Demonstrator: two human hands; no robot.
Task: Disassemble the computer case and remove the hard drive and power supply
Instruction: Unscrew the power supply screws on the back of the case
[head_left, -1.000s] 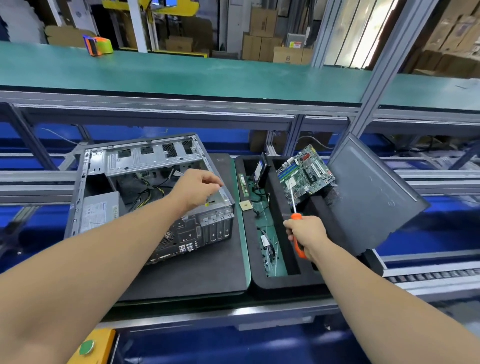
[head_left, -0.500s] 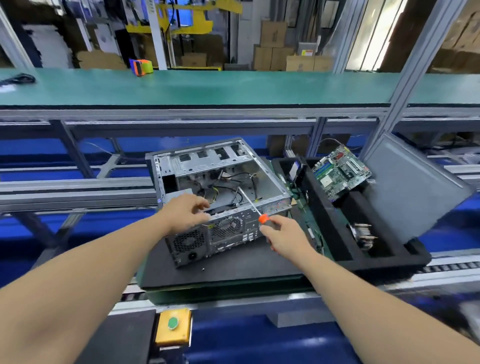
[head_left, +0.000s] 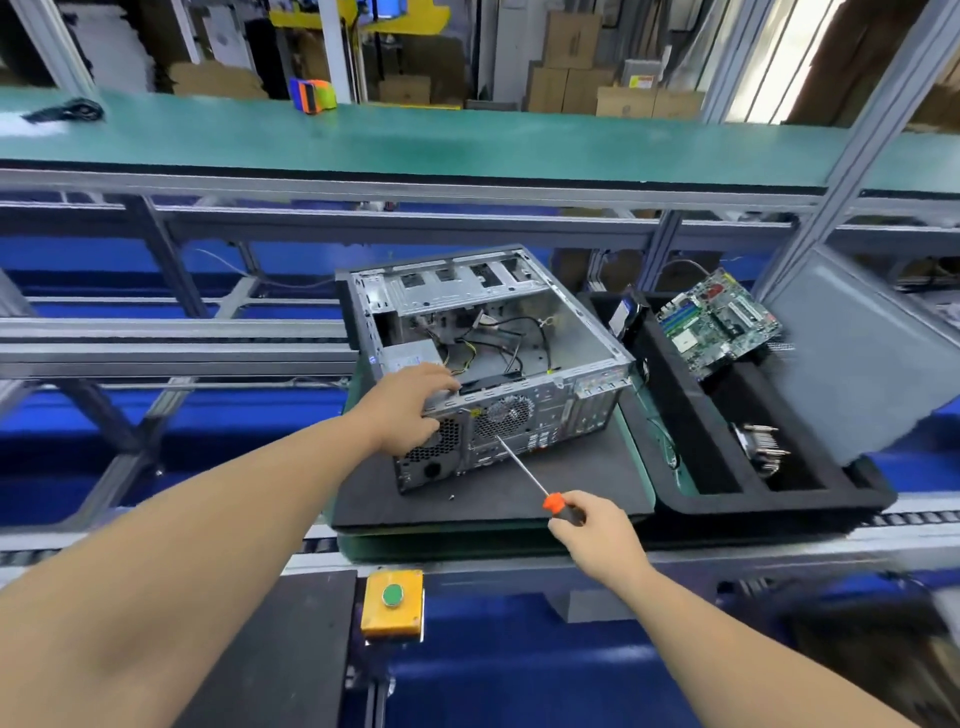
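Nearest the camera, a yellow button box (head_left: 393, 605) with a green button sat on the front edge of the line. Just beyond it the right hand (head_left: 597, 535) was clenched round the handle of an orange-collared screwdriver (head_left: 524, 475). The tool's long axis ran from the grip up and to the left, away from the person, and its tip met the rear panel of the computer case (head_left: 498, 374) just below the round fan grille.

The case lay on its side on a black mat (head_left: 571, 478) covering the surface, open side up. Its long axis ran from near-left to far-right; the rear panel with its vents and ports faced the person and the drive bays pointed away. A small loose screw (head_left: 451, 497) lay on the mat just in front of the rear panel.

The left hand (head_left: 410, 410) grasped the near-left upper edge of the case, fingers over the rim and thumb on the rear panel. Just beyond those fingers the power supply (head_left: 410, 358) sat inside the near-left corner, with loose cables (head_left: 514, 348) trailing across the case floor.

To the right, touching the mat's edge, a black foam tray (head_left: 779, 499) held a heatsink (head_left: 761, 447) in a near compartment and a green motherboard (head_left: 719, 322) tilted at its far end. A grey side panel (head_left: 862, 374) leaned over the tray's right side.
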